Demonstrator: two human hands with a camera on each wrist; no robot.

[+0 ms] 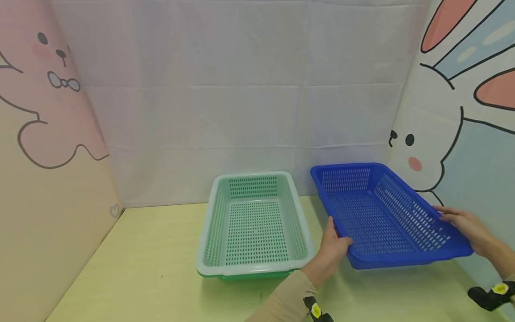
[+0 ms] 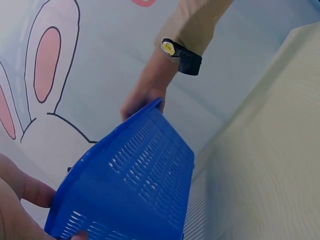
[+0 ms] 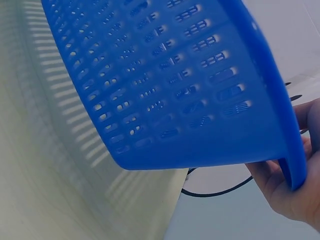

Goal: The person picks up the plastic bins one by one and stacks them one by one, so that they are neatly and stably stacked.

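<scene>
Bare hands, beige long sleeve (image 1: 287, 297) on left arm, black wrist straps (image 1: 488, 296) with yellow tags (image 1: 500, 288)

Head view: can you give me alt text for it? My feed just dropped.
Two hands hold a blue basket by its long rims, the left hand on the near-left rim, the right hand on the right. A green basket sits beside it on a pale yellow table.

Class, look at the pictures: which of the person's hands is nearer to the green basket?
Left. The left hand grips the blue basket on its side facing the green basket. The right hand holds the blue basket's far side, away from the green one.
</scene>
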